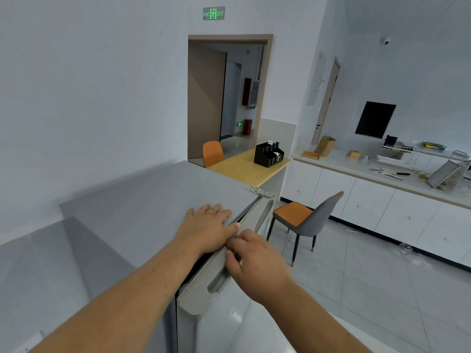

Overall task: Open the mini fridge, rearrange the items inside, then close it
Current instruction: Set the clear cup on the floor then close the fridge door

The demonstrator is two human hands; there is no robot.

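The grey mini fridge (153,200) carries no readable label; the only legible writing is "EXIT" on the green sign (213,13) above the doorway. Its door (204,296) stands slightly ajar, a dark gap along the top edge. The left hand (206,228) lies flat and open on the fridge top. The right hand (254,261) has its grip closed on the door's top edge, beside the recessed handle (216,281). A grey-and-orange chair (303,220) stands nearby.

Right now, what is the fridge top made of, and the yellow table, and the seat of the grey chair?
The fridge top looks like painted metal: smooth, matte grey, with a metal hinge at its corner. The yellow table seems wood or a wood-look laminate, since faint grain lines show. The grey chair has an orange seat, probably padded faux leather or fabric; its thin dark legs look like metal.
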